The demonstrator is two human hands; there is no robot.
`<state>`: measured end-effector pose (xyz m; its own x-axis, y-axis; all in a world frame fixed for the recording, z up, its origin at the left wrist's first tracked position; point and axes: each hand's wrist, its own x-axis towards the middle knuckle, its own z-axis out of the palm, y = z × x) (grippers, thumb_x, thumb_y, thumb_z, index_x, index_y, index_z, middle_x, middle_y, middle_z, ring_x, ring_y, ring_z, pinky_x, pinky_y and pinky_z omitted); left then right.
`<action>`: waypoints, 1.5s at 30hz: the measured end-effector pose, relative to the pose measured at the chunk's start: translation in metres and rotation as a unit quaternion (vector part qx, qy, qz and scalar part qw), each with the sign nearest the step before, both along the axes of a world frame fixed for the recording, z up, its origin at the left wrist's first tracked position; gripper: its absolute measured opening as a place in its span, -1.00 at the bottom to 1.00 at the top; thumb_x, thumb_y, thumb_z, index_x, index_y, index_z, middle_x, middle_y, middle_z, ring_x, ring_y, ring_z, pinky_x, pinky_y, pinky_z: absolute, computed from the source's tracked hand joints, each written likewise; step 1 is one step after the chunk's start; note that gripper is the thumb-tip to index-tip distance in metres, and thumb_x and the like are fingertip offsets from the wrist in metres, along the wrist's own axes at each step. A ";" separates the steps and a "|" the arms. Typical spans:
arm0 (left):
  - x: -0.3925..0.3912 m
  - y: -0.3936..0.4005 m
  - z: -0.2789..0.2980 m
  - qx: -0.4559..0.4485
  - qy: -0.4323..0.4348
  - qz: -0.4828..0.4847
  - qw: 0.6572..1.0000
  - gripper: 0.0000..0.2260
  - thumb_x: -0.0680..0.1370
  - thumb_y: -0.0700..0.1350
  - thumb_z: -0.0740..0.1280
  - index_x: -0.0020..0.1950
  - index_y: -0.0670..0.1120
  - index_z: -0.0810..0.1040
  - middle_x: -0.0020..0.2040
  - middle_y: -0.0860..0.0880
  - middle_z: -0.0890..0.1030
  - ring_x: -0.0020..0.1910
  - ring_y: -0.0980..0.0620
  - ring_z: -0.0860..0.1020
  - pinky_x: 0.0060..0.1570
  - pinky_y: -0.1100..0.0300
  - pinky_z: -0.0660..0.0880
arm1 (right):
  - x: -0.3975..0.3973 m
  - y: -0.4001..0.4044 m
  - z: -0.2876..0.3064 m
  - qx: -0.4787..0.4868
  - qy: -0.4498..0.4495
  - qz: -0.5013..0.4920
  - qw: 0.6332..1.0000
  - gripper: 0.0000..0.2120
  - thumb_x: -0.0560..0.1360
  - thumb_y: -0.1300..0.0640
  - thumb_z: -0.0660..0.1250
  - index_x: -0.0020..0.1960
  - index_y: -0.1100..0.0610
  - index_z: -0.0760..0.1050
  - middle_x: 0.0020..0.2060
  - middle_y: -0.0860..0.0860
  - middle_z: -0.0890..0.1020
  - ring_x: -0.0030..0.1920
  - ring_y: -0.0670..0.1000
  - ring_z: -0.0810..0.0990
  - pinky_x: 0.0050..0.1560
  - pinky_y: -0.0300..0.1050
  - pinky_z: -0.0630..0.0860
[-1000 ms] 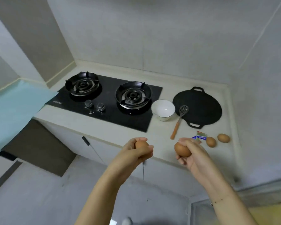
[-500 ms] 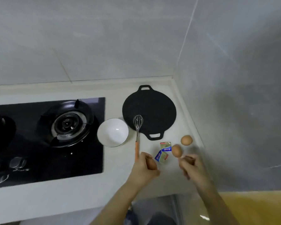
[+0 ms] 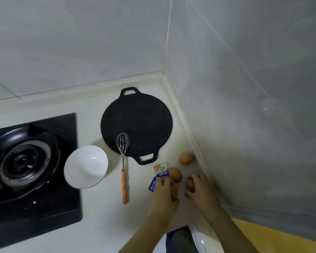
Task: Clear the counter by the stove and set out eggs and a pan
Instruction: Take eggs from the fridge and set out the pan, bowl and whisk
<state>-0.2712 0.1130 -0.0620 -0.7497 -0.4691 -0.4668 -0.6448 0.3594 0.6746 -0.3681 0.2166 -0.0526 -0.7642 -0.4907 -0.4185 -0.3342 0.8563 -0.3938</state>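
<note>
An egg (image 3: 174,191) is gripped in the left hand (image 3: 164,195) and another (image 3: 190,185) in the right hand (image 3: 202,190), low over the counter (image 3: 98,212) (two eggs (image 3: 175,174) lie beside the pan (image 3: 136,125)).

Dim, soft light; wide-angle warp; glare spot in bowl (image 3: 93,158).

The left hand (image 3: 164,194) covers most of its egg (image 3: 174,191) and the near end of the blue packet (image 3: 152,185). The right hand (image 3: 202,192) hides much of another egg (image 3: 190,185). The stove (image 3: 31,170) runs off the left edge. Print on the packets is too small to read, and the dark shape (image 3: 181,240) at the bottom edge is perhaps clothing.
</note>
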 end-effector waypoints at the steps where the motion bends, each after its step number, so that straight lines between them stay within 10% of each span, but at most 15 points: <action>1: -0.003 0.002 -0.001 -0.013 0.004 0.001 1.000 -0.73 0.44 -0.22 0.33 0.10 -0.03 0.42 0.01 0.16 0.28 -0.19 0.24 0.33 -0.29 0.45 0.31 | -0.001 -0.001 -0.001 0.008 0.000 0.008 1.000 -0.75 0.43 0.05 0.37 0.07 0.06 0.43 0.09 0.04 0.46 0.06 0.05 0.49 -0.04 -0.12 0.41; 6: -0.012 0.006 -0.001 -0.073 -0.014 0.025 0.997 -0.74 0.55 -0.12 0.27 0.23 0.00 0.37 0.23 0.04 0.41 0.13 0.01 0.46 -0.11 0.27 0.36 | -0.004 -0.001 -0.007 -0.035 0.013 -0.004 0.999 -0.79 0.46 0.04 0.37 0.04 0.05 0.43 0.08 0.02 0.49 0.06 0.03 0.50 0.03 -0.10 0.48; 36: 0.012 -0.042 0.019 -0.084 0.122 0.049 0.988 -0.76 0.50 -0.26 0.35 0.12 -0.04 0.54 0.03 0.12 0.46 -0.01 0.13 0.52 -0.07 0.53 0.33 | 0.020 0.014 0.002 -0.146 0.031 -0.056 0.987 -0.64 0.40 0.35 0.35 0.17 0.16 0.47 0.25 0.06 0.44 0.24 0.06 0.43 0.27 -0.14 0.34; 45: 0.053 -0.085 0.004 -0.174 0.004 0.085 0.981 -0.61 0.49 -0.24 0.33 0.31 -0.10 0.41 0.24 -0.07 0.40 0.25 -0.09 0.36 0.18 0.16 0.34 | 0.034 0.008 -0.025 -0.107 0.100 -0.059 0.987 -0.57 0.46 0.19 0.35 0.31 0.21 0.41 0.33 0.18 0.38 0.30 0.23 0.43 0.25 0.06 0.44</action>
